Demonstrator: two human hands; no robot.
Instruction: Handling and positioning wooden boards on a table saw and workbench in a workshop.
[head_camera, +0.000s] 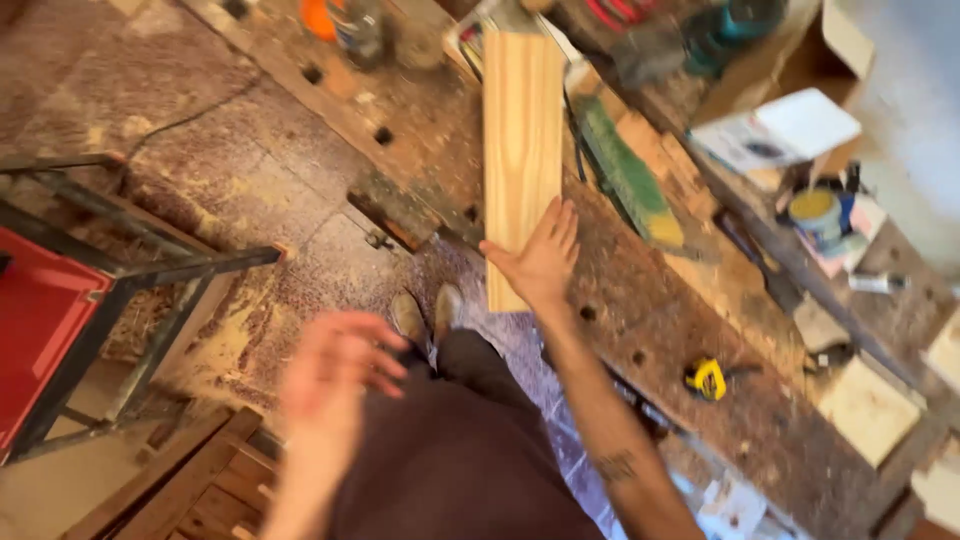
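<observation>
Far left: red bin (40, 340) set in a dark metal frame (130, 270), standing on a sawdust-strewn floor (240, 180). Lower left: stacked wooden slats (190, 485).

Left hand (335, 375) blurred, raised in mid-air over the floor, fingers loosely curled and spread, holding nothing, touching nothing. Just right of it, dark trousers (450, 450) and two worn shoes (425, 315) seen from above.

Centre: pale wooden plank (522, 150) lying flat on the workbench (680, 330), long axis running near-vertically in frame, far end pointing up toward the cluttered back of the bench, near end pointing down toward the person and jutting past the bench edge. Grain running along the length.

Right hand (538, 258) laid flat on the plank's near end, palm down, fingers extended and slightly spread, thumb out to the left; pressing on the board, not wrapped around it. Forearm with a small tattoo trailing down-right.

Right of plank: green-bristled brush (630, 180) lying diagonally on the bench, just beside the board. Farther right: yellow tape measure (706, 379) near the bench's front edge, open white box (790, 130), yellow-lidded tin (815, 210), pale wood block (868, 410) at far right. Bench surface dark, worn, with round dog holes.
</observation>
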